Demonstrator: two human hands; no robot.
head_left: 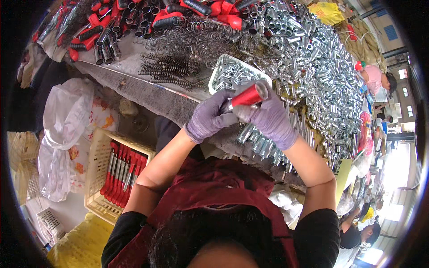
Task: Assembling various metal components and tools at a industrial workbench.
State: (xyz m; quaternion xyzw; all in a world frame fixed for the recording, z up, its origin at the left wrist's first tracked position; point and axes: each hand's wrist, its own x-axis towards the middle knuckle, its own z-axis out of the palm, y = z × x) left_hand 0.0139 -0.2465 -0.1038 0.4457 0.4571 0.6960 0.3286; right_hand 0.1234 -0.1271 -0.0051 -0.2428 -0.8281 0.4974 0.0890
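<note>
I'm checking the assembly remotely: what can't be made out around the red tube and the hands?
Head view only:
- Red tube: its lower end is hidden inside the left hand and right hand.
- Fingertips: covered by gloves and overlapping.
- White tray: near side hidden behind the hands.
- Metal sleeves: too small and crowded to tell apart.

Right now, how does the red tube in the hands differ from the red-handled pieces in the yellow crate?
The red tube is a single piece, gripped by both gloved hands above the bench; the red-handled pieces are many, lying side by side in the yellow crate, untouched. Both are red with metal parts.
</note>
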